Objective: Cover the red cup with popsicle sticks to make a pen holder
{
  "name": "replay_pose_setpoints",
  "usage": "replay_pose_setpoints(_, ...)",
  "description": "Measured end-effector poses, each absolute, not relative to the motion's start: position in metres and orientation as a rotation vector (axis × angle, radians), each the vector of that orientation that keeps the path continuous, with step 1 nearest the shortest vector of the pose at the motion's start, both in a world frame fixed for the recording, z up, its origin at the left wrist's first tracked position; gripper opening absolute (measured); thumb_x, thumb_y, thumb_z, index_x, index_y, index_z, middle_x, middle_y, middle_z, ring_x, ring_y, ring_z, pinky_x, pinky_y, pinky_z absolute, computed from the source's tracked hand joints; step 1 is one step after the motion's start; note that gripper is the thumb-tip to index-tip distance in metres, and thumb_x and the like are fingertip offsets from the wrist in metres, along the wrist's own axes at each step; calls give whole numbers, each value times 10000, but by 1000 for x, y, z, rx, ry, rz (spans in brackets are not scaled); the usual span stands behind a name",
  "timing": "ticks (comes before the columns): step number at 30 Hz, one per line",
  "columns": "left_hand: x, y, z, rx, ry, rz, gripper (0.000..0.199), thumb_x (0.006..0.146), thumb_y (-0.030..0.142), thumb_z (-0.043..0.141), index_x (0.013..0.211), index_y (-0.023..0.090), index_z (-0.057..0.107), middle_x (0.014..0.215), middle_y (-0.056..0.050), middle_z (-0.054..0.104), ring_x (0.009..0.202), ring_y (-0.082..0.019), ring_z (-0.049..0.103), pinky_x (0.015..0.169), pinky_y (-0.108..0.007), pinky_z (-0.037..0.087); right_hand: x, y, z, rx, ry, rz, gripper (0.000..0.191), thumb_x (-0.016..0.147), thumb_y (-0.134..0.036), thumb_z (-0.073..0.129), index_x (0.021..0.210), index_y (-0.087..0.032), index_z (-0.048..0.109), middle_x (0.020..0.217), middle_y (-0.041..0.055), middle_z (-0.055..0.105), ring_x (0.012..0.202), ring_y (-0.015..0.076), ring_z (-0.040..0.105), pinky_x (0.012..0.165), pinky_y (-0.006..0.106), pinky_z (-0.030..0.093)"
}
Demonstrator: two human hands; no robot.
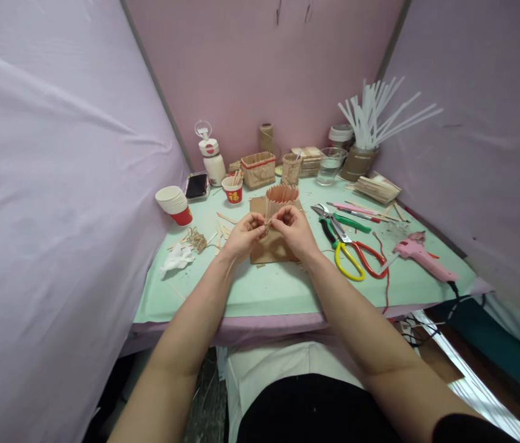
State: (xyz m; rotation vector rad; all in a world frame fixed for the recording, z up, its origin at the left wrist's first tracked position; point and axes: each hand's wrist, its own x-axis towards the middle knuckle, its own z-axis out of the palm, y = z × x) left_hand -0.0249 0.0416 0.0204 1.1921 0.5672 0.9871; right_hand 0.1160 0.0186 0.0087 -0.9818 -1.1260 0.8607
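Note:
Both hands meet over a brown cardboard sheet near the middle of the table. My left hand and my right hand each have thumb and fingers pinched on a thin piece of twine. Just behind the fingertips stands a round holder made of upright wooden sticks, partly hidden by my hands. A tangle of brown twine lies to the left of my left hand, beside a crumpled white tissue.
Scissors, green-handled pliers and a pink glue gun lie at the right. Stacked paper cups, a phone and a white bottle are at the left. A water cup stands behind.

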Motion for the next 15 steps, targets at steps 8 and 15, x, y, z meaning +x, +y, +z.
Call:
replay_pose_setpoints(8,-25,44,17,1190,552,985,283,614,218,772,784,174,550,713,35,536,614,-67,484,597,-212,364,113,18,6,-1019,-1135,702,194,710,-295,634,770,-231,462,773,-9,562,707,136,528,691,289,432)
replay_pose_setpoints(15,-22,45,14,1101,595,1030,349,605,250,792,792,187,504,664,48,529,612,-76,509,636,-225,393,118,22,3,-1032,-1157,1022,181,727,-365,615,793,-204,565,749,-26,560,667,114,490,658,254,398)
